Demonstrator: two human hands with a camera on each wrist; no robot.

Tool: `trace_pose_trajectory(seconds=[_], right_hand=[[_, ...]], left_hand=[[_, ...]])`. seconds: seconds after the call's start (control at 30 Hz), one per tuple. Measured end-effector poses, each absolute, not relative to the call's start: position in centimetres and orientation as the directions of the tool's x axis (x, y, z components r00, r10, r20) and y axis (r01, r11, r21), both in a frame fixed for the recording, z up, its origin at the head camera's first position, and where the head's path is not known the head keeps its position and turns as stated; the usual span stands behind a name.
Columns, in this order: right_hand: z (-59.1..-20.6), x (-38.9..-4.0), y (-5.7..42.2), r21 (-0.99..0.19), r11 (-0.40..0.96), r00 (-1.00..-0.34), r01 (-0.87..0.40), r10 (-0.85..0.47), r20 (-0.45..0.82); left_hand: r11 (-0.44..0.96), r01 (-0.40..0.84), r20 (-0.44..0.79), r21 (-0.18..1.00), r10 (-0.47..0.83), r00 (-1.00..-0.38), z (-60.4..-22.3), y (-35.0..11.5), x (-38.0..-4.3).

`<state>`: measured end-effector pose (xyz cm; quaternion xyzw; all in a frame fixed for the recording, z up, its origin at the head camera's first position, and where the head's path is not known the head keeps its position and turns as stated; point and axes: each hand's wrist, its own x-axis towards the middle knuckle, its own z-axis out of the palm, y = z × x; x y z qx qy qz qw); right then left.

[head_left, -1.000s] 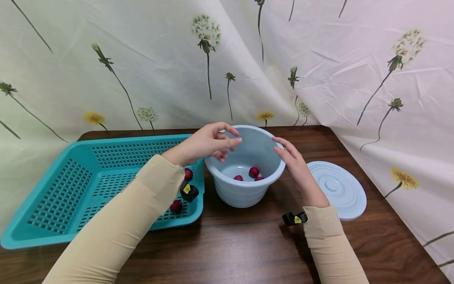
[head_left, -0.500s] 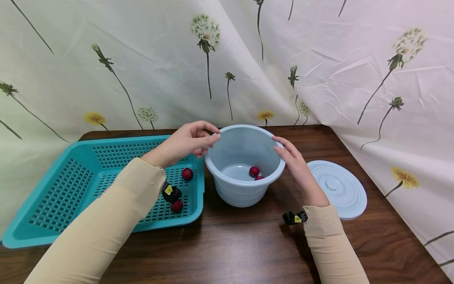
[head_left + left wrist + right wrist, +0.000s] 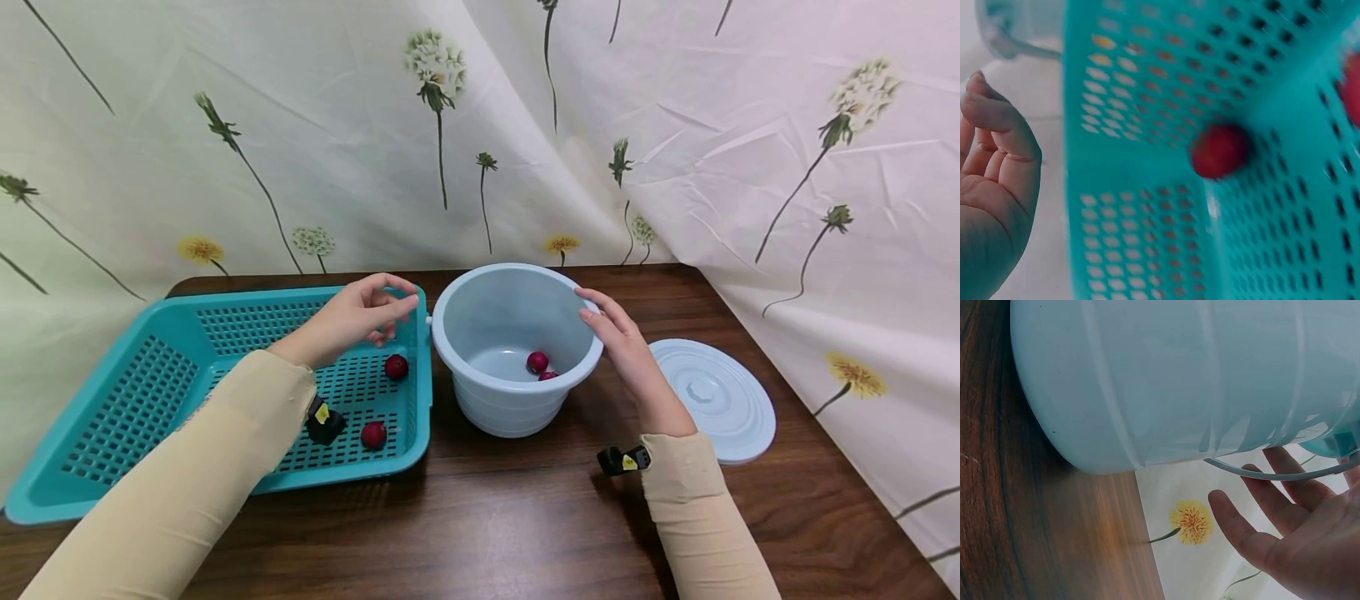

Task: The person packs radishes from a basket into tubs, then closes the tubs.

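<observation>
My left hand [image 3: 360, 315] hovers over the right end of a teal perforated basket [image 3: 167, 318], its fingers loosely bent with nothing between them. Below it, two small round dark red fruits, one farther back [image 3: 396, 367] and one nearer [image 3: 373, 435], lie on the basket floor. The exact kind of fruit is unclear. With its fingertips over the rim, my right hand [image 3: 626, 350] holds the right side of a light blue bucket [image 3: 506, 408]. Inside, two similar red fruits show, one whole [image 3: 537, 362] and one partly cut off by the near rim [image 3: 548, 376].
A light blue round lid [image 3: 712, 400] lies on the dark wooden table [image 3: 510, 525], right of the bucket. A thin bucket handle [image 3: 1279, 475] passes by the right fingers. A dandelion-print cloth [image 3: 337, 150] hangs behind the table.
My left hand has moved left from above the bucket to above the basket. One red fruit in the bucket has slipped from sight behind the near rim. The right hand stays put.
</observation>
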<state>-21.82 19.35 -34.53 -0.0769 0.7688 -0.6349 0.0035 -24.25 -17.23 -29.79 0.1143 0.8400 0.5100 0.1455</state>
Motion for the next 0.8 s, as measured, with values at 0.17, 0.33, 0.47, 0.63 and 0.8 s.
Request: trace_pose_trajectory(seconds=[0.17, 0.33, 0.47, 0.63, 0.8], right_hand=[[-34.6, -21.8, 19.3, -0.978, 0.177, -0.988, -0.113, -0.125, 0.091], [-34.7, -21.7, 19.4, -0.980, 0.170, -0.989, -0.104, -0.119, 0.085], [-34.6, -21.7, 19.4, -0.981, 0.164, -0.989, -0.104, -0.119, 0.085], [-34.5, -21.7, 19.4, -0.980, 0.163, -0.988, -0.112, -0.123, 0.092], [-34.5, -21.8, 19.3, -0.980, 0.166, -0.988, -0.110, -0.122, 0.090]], left_hand=[[0.497, 0.023, -0.158, 0.867, 0.319, -0.935, -31.4, -18.9, -24.8], [0.550, 0.030, -0.194, 0.835, 0.345, -0.918, -32.8, -20.0, -25.4], [0.582, 0.025, -0.232, 0.812, 0.362, -0.903, -33.5, -20.5, -25.7], [0.616, -0.017, -0.295, 0.787, 0.352, -0.888, -34.5, -20.6, -26.0], [0.633, -0.070, -0.359, 0.771, 0.341, -0.869, -35.9, -20.7, -26.5]])
